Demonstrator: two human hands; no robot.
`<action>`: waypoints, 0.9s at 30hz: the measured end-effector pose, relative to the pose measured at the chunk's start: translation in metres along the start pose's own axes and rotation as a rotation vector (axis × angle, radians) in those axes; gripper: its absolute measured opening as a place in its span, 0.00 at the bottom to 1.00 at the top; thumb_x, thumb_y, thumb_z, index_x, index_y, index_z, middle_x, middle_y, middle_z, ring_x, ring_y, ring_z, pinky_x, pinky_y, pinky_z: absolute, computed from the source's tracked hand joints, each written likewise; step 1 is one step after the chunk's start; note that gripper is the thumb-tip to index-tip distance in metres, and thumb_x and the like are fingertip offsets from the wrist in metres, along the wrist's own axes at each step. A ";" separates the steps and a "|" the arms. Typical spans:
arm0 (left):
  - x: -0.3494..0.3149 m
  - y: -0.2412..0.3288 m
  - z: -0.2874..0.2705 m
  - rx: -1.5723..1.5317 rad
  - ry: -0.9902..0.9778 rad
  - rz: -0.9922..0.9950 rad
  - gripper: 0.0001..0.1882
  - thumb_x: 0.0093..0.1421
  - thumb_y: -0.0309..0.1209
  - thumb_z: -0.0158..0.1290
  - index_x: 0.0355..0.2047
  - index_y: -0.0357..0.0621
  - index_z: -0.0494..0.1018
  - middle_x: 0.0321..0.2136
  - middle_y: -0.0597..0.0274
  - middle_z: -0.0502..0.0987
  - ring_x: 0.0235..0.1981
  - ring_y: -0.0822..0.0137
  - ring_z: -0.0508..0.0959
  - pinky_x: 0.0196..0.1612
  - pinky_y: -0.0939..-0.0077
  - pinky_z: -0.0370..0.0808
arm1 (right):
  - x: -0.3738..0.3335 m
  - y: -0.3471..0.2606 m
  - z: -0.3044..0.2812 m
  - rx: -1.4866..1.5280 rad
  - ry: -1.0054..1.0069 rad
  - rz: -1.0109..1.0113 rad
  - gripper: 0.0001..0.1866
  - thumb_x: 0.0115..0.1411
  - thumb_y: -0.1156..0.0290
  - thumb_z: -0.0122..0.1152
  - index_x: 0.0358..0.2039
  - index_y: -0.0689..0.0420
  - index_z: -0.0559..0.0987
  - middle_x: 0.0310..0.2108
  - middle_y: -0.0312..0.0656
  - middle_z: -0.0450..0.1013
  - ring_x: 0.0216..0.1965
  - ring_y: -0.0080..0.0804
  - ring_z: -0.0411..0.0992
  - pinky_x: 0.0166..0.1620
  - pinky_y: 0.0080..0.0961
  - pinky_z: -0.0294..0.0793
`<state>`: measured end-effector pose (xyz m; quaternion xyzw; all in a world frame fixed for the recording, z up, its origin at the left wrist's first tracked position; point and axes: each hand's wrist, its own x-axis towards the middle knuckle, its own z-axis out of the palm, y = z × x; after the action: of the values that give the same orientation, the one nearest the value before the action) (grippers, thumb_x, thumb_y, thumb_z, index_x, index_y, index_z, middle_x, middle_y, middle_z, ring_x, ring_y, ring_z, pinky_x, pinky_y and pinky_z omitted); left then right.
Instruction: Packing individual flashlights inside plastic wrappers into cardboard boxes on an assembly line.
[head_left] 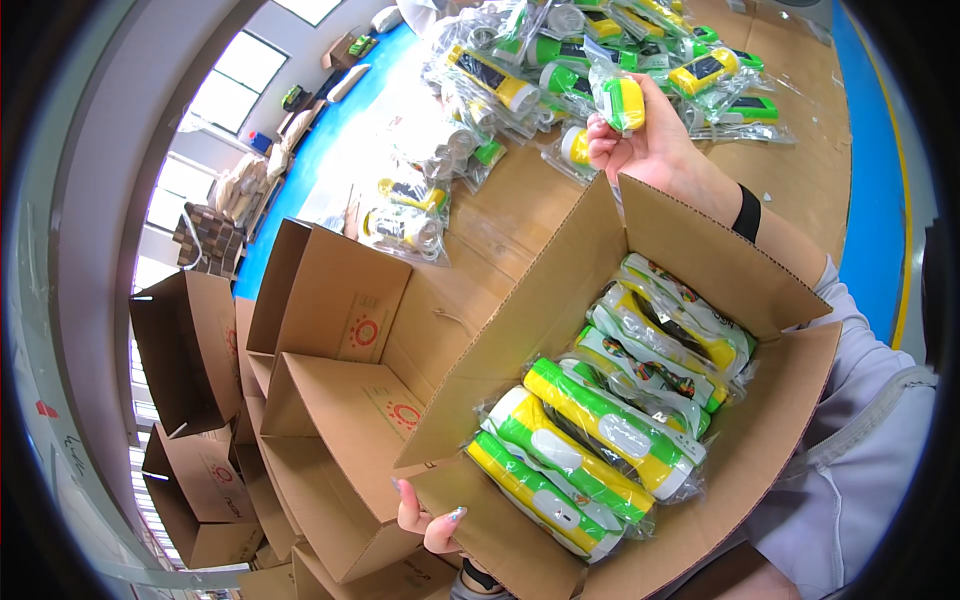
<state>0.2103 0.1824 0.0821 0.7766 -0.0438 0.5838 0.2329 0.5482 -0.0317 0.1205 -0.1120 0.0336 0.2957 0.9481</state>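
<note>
My right hand (655, 145) is raised beyond the far side of the open cardboard box (540, 290), above the pile. Its fingers are closed on a green-and-yellow flashlight (623, 104) in a clear plastic bag, seen nearly end-on. Lower down, my left hand (428, 518) grips the box at its near left corner; two fingertips show against the flap and the rest is hidden. Inside the box, several bagged flashlights (615, 425) in green, yellow and white lie side by side. Printed leaflets or cards (665, 375) show among them.
A heap of bagged flashlights (495, 75) covers the far part of the cardboard-topped table (500, 225). Several open empty boxes (340, 420) stand to the left, with more (195, 350) behind them. Blue floor (875, 180) shows at right; sacks (240, 185) line the far wall.
</note>
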 end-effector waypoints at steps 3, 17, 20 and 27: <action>0.001 0.003 -0.001 0.022 0.000 -0.009 0.10 0.65 0.40 0.42 0.35 0.48 0.59 0.56 0.35 0.60 0.60 0.41 0.61 0.59 0.47 0.64 | -0.002 0.004 0.005 -0.015 0.083 -0.062 0.18 0.52 0.55 0.60 0.29 0.58 0.72 0.24 0.40 0.67 0.26 0.27 0.66 0.25 0.19 0.66; 0.001 0.007 0.002 0.029 0.002 -0.059 0.08 0.64 0.38 0.44 0.33 0.52 0.59 0.56 0.41 0.60 0.57 0.43 0.63 0.61 0.47 0.62 | -0.003 0.005 0.018 -0.058 0.087 -0.159 0.21 0.54 0.59 0.66 0.39 0.61 0.72 0.34 0.42 0.71 0.34 0.29 0.70 0.34 0.22 0.75; 0.002 0.009 0.003 -0.009 0.022 -0.112 0.06 0.62 0.36 0.47 0.31 0.56 0.60 0.56 0.45 0.60 0.55 0.46 0.64 0.61 0.48 0.60 | 0.005 0.000 0.011 -0.064 0.062 -0.148 0.20 0.54 0.61 0.67 0.40 0.60 0.72 0.36 0.42 0.71 0.36 0.31 0.69 0.40 0.26 0.74; 0.000 0.011 -0.002 0.016 -0.011 -0.139 0.07 0.63 0.37 0.46 0.33 0.57 0.59 0.57 0.45 0.59 0.54 0.48 0.64 0.63 0.46 0.57 | -0.014 0.014 0.032 -0.157 -0.093 -0.126 0.17 0.54 0.61 0.67 0.40 0.53 0.74 0.37 0.34 0.71 0.38 0.31 0.69 0.43 0.33 0.71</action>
<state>0.2050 0.1736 0.0860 0.7828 0.0135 0.5622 0.2665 0.5291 -0.0211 0.1506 -0.1741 -0.0406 0.2422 0.9536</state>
